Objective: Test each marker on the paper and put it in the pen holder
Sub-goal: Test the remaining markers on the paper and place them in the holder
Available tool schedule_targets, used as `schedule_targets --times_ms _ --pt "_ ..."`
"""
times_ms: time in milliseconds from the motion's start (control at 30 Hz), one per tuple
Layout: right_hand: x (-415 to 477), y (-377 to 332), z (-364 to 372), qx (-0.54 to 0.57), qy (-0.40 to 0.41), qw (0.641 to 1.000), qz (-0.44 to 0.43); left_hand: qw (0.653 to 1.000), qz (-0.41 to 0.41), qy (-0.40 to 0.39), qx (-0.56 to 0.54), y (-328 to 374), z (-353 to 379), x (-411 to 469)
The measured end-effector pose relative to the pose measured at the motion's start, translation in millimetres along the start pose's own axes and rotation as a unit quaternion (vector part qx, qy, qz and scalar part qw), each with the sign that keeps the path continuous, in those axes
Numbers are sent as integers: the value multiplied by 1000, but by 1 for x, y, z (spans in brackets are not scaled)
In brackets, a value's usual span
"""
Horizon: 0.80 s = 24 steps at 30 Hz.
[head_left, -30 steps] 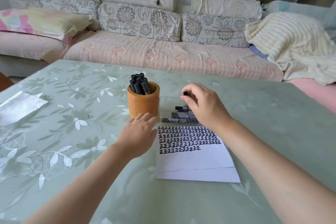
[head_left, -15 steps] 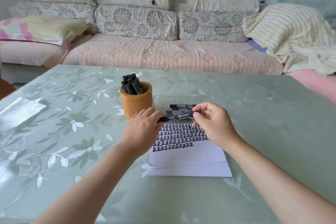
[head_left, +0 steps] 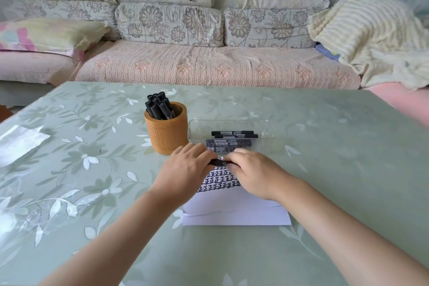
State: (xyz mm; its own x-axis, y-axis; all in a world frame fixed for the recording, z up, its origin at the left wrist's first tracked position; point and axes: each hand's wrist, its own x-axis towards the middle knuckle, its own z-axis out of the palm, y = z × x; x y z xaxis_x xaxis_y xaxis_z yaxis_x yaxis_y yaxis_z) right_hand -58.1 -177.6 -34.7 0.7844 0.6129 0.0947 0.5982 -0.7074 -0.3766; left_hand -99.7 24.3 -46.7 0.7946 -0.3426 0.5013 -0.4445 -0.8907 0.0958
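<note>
Left hand [head_left: 185, 169] & right hand [head_left: 253, 174] share one marker [head_left: 219, 162], fingers curled round each end just above the paper [head_left: 232, 209], prob. uncapping. Pen holder [head_left: 166, 134] is approx half-full; several more wait in the tray [head_left: 199, 127].

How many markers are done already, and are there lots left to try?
Done: a bunch of markers stands in the holder, and rows of marks cover the top of the paper. In hand: the left hand and right hand grip one marker above the paper, probably to uncap it. Left: several untested markers lie in the tray; the exact count is unclear.
</note>
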Motion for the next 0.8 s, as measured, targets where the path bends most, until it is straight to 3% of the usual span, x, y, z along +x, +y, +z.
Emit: schedule_targets --times_ms 233,400,533,633,700,800 --pt "1 4 0 15 -24 999 -23 1000 17 -6 -23 1 0 -2" --pt "-1 11 1 -43 63 994 -83 999 18 -22 -38 -1 6 0" --pt "-3 13 -5 -118 126 973 -155 989 -59 -80 -106 1 6 2" --pt "-5 8 -4 -96 117 980 -128 993 -14 -55 -100 -4 1 3" --pt "-5 6 -5 -21 73 995 -72 997 33 -40 -57 -9 -2 3" --pt "-3 4 -5 9 54 997 -57 997 40 -37 -46 -8 -3 0"
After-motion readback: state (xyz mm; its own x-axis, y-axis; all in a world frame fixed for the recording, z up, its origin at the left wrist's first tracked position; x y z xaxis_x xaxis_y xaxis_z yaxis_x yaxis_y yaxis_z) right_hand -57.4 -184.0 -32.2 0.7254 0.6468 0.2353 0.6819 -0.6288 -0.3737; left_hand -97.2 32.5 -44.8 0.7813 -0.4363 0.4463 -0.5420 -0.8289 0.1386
